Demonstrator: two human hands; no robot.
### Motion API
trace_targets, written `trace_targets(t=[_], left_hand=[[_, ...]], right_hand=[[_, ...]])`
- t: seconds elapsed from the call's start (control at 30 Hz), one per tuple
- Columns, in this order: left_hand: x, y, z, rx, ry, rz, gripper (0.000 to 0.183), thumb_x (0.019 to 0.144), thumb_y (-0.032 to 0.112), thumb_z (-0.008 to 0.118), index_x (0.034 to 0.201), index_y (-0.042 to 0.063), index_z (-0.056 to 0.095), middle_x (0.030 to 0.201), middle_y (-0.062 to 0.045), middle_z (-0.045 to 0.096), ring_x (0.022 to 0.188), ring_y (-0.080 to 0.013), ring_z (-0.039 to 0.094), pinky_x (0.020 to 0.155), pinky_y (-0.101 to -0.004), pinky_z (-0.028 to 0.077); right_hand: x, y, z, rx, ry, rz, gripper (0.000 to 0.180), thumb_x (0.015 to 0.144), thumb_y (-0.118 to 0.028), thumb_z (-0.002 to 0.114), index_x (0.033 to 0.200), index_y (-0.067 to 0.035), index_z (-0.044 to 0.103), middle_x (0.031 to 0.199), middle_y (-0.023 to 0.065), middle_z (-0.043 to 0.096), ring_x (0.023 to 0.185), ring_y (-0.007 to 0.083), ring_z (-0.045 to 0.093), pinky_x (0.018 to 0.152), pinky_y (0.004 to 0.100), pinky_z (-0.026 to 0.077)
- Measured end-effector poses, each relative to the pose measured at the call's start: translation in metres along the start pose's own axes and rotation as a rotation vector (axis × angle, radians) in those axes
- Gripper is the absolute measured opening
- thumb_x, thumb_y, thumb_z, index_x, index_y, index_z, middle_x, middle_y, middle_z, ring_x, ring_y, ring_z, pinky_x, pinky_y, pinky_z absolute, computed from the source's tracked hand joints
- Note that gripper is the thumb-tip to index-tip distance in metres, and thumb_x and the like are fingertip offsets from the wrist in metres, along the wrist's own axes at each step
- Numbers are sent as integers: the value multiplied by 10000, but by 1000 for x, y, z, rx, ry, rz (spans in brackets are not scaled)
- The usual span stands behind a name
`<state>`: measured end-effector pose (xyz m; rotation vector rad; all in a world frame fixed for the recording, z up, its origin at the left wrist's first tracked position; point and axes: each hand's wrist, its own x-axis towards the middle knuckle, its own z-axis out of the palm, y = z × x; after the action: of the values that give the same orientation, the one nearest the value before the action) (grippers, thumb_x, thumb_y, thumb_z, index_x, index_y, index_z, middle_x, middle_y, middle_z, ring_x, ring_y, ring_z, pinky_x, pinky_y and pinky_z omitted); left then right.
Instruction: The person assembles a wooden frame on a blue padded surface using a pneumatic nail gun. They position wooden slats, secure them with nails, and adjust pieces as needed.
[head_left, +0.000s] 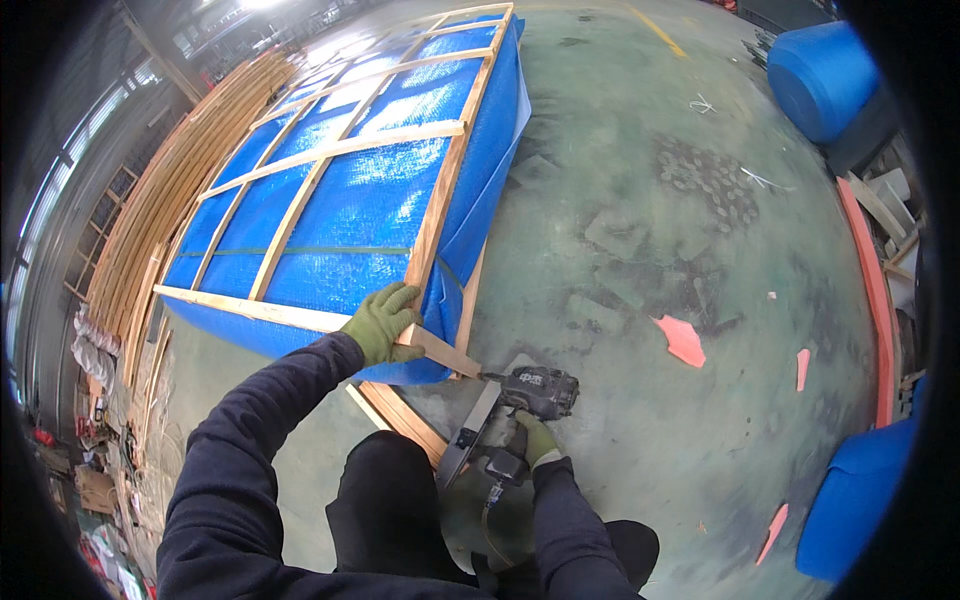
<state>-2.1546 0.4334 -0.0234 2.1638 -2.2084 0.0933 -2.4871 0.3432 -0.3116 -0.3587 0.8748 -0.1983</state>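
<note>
My left hand (384, 324), in a green glove, grips the corner of a timber crate frame (442, 202) around a load wrapped in blue woven sheeting (360, 217). Its fingers lie over the top rail and its thumb is by a short wooden post (442, 349) running down from that corner. My right hand (534, 439), gloved too, is closed around the handle of a black pneumatic nail gun (536, 390). The gun's nose meets the lower end of the post, or sits very close to it. An air hose (491, 517) trails from the handle toward my legs.
Several wooden strips (401, 416) lie on the green floor under the crate's near end. Long timber (180, 172) is stacked along the left. Pink scraps (681, 341) lie to the right, with blue rolls (821, 79) and a long pink strip (870, 300) beyond.
</note>
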Motion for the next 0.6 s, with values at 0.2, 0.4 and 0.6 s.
trace_targets(t=[0.2,0.4,0.6], left_hand=[[3,-6,6,22,-35,-29,681,769,584,793,1202,72,669,1495,-217,476,1392,-451,438,1119,-560,398],[2,-8,8,-40,100,36,601,776,485,852,1177,69,685,1451,-246,531,1376,-428,490,1109,-536,446],[5,-1,1,-18,12,-38,556,780,549,844,1147,152,714,1489,-207,505,1406,-407,472,1137,-518,457]], right_hand=[[22,24,3,-132,15,-199,373,971,-285,644,1221,-18,715,1168,92,723,1036,206,663,944,330,516],[18,21,7,32,-80,-85,235,946,-296,693,1035,-79,676,887,67,683,726,207,658,688,375,576],[-4,7,41,22,27,-7,214,956,-244,685,1064,-71,623,859,68,657,693,207,636,648,388,578]])
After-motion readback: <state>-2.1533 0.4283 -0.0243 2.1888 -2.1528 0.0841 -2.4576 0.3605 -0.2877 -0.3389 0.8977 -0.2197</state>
